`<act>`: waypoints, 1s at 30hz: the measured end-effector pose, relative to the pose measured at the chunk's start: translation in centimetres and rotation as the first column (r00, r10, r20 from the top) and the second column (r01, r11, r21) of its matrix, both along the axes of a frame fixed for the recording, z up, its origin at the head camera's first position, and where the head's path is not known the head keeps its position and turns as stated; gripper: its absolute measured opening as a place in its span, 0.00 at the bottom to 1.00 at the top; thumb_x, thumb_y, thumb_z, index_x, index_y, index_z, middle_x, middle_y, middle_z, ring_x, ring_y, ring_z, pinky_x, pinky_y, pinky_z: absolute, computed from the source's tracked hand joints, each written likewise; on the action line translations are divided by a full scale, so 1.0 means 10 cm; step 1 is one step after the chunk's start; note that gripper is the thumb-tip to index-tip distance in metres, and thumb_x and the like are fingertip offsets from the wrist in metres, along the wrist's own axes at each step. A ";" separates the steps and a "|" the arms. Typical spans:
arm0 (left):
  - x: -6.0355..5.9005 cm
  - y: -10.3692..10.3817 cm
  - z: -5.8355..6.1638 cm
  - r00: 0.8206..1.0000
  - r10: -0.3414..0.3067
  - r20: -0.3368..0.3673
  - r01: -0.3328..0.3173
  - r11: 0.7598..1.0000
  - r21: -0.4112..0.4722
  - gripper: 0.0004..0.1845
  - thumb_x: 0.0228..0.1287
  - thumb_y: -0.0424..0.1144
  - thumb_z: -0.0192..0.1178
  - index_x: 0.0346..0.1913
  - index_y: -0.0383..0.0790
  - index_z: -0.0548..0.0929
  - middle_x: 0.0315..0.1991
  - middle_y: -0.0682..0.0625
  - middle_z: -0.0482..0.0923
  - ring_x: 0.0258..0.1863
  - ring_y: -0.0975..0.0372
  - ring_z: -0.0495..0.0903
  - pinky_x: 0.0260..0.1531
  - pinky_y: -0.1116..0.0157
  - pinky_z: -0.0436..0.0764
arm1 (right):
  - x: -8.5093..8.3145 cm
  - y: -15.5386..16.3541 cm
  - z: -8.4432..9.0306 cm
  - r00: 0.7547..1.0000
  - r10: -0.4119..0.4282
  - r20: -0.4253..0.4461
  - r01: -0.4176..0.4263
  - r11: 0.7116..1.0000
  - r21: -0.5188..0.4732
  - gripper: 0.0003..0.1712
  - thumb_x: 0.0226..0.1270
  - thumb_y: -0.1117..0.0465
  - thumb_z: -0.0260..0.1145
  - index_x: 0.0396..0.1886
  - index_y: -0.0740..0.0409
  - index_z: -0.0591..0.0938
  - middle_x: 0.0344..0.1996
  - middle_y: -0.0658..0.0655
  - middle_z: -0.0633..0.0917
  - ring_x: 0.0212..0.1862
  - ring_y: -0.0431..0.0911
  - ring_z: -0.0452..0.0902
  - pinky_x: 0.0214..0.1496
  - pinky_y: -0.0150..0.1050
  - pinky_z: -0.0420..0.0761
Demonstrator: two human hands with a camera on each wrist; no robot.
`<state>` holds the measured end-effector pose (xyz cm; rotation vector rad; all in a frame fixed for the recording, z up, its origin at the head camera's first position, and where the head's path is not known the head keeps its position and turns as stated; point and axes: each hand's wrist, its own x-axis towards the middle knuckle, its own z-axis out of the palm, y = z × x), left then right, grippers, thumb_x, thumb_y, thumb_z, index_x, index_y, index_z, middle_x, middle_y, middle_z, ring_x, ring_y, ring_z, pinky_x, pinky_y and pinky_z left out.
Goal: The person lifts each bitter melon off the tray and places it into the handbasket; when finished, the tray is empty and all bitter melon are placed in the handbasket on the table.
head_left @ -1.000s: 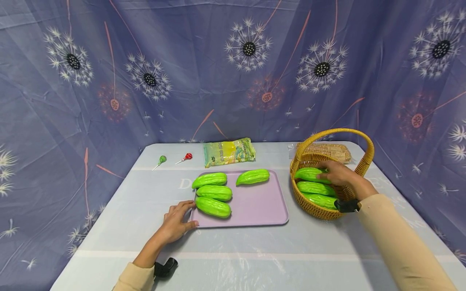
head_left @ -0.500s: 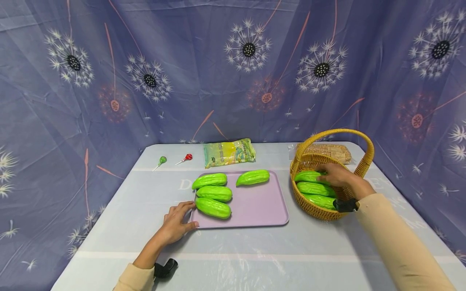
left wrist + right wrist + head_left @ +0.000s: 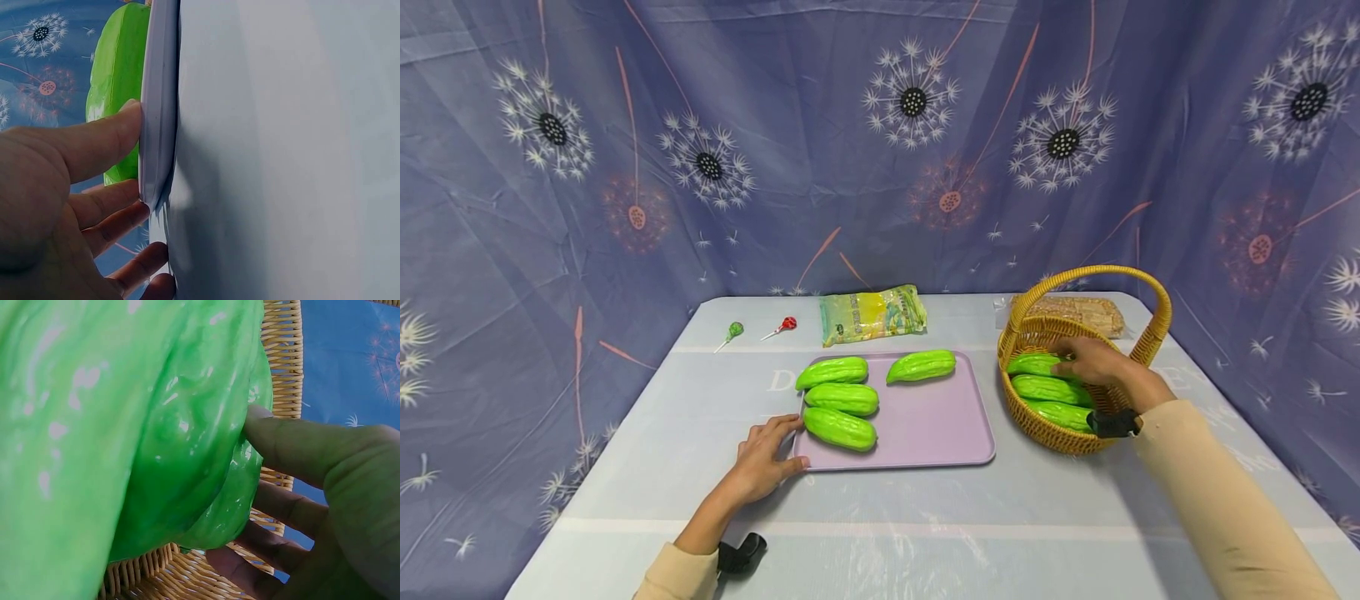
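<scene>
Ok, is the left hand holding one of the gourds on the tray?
No, the left hand rests against the edge of the purple tray, beside the nearest gourd.

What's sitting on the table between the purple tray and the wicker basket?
Nothing: the head view shows bare table between the lilac plastic tray and the yellow wicker basket.

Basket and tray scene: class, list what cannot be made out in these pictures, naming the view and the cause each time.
- Head view: the far gourd in the basket is partly covered by the right hand.
- Right wrist view: the gourd fills the frame, hiding the other gourds.
- Left wrist view: the tray appears edge-on, so its contents are mostly hidden; the left hand is cut off by the edge.
- Head view: packet print too small to read.
</scene>
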<state>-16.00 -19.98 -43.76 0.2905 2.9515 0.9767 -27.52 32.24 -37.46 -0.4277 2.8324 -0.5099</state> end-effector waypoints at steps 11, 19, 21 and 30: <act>-0.01 -0.01 0.00 1.000 0.002 0.008 -0.002 1.000 0.005 0.31 0.54 0.41 0.67 0.62 0.40 0.73 0.66 0.46 0.67 0.62 0.48 0.62 0.51 0.49 0.58 | 0.00 -0.02 0.02 1.000 0.009 0.019 -0.010 1.000 0.007 0.28 0.67 0.54 0.60 0.62 0.66 0.72 0.57 0.72 0.76 0.59 0.67 0.69 0.56 0.59 0.70; -0.02 -0.01 -0.03 1.000 -0.008 -0.018 0.008 1.000 -0.003 0.30 0.54 0.41 0.67 0.62 0.39 0.73 0.66 0.45 0.67 0.62 0.47 0.62 0.52 0.47 0.59 | 0.01 -0.01 0.03 0.999 0.032 -0.034 -0.033 0.999 -0.013 0.29 0.65 0.55 0.61 0.61 0.68 0.72 0.54 0.72 0.78 0.56 0.66 0.73 0.53 0.56 0.74; -0.02 -0.01 -0.03 1.000 -0.009 -0.020 0.009 1.000 -0.003 0.30 0.54 0.41 0.67 0.62 0.39 0.73 0.66 0.45 0.67 0.62 0.47 0.62 0.52 0.46 0.58 | 0.01 -0.01 0.04 0.999 0.030 -0.034 -0.031 0.999 -0.023 0.29 0.66 0.55 0.61 0.61 0.68 0.72 0.55 0.73 0.77 0.56 0.67 0.72 0.52 0.56 0.74; -0.01 -0.01 -0.04 0.999 -0.006 -0.034 0.006 1.000 0.000 0.30 0.53 0.41 0.67 0.61 0.39 0.73 0.65 0.45 0.68 0.61 0.47 0.63 0.51 0.48 0.59 | 0.06 -0.07 0.12 0.999 0.010 -0.039 -0.012 0.999 -0.052 0.30 0.67 0.54 0.61 0.62 0.67 0.70 0.58 0.73 0.75 0.58 0.68 0.70 0.53 0.58 0.73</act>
